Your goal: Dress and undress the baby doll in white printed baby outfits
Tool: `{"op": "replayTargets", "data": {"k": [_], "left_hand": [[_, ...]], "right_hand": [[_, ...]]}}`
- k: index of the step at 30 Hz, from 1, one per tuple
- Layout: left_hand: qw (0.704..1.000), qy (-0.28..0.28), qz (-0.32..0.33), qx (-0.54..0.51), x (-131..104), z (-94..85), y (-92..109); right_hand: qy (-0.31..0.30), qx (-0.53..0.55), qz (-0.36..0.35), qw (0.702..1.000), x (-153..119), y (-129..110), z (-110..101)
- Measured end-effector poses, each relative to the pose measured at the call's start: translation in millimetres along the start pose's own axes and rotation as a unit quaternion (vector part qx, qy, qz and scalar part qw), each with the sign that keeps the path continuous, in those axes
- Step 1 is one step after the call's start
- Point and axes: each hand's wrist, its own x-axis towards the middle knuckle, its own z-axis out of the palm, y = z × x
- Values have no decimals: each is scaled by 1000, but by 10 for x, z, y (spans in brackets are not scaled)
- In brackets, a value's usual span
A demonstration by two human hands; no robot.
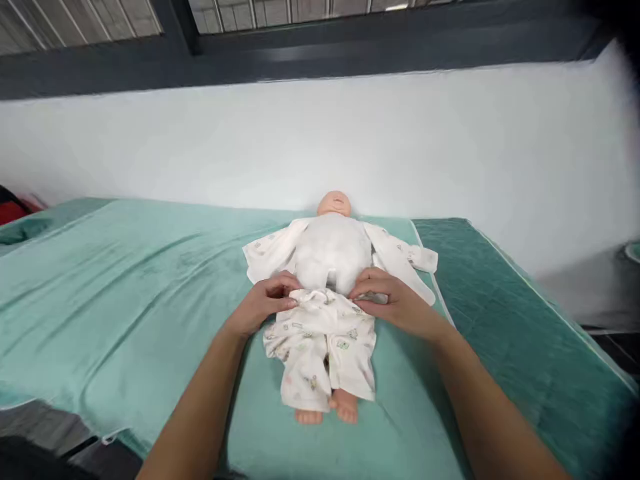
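A baby doll (334, 203) lies on its back, head toward the wall, feet toward me. White patterned trousers (320, 340) cover its legs, and the bare feet show below the cuffs. Its torso is white (333, 250), with a patterned white top (400, 257) spread open at both sides. My left hand (267, 303) pinches the trousers' waistband at its left end. At the right end of the waistband, my right hand (383, 297) is closed on the fabric, thumb and fingers together.
A light green sheet (150, 287) with creases lies under the doll. Darker green cloth (500, 320) covers the right side. Behind stands a white wall (250, 147) below a dark window frame (350, 50). A red and black item (13, 208) is at the far left.
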Motion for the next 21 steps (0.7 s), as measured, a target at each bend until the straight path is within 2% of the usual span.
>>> {"op": "replayTargets", "data": {"k": [4, 8, 10, 14, 18, 21], "left_hand": [[1000, 15, -6, -3, -4, 37, 0], [997, 58, 26, -36, -3, 87, -8], [996, 75, 33, -45, -6, 109, -13], [989, 122, 5, -78, -23, 144, -41], [982, 160, 4, -103, -19, 202, -51], [981, 152, 34, -112, 1, 263, -26]], "right_hand": [[8, -12, -16, 1000, 41, -68, 89], [17, -33, -30, 999, 58, -99, 156], [38, -51, -42, 997, 63, -106, 196], [81, -55, -63, 993, 73, -150, 284], [79, 0, -21, 997, 94, -234, 345], [81, 22, 31, 996, 137, -283, 382]]}}
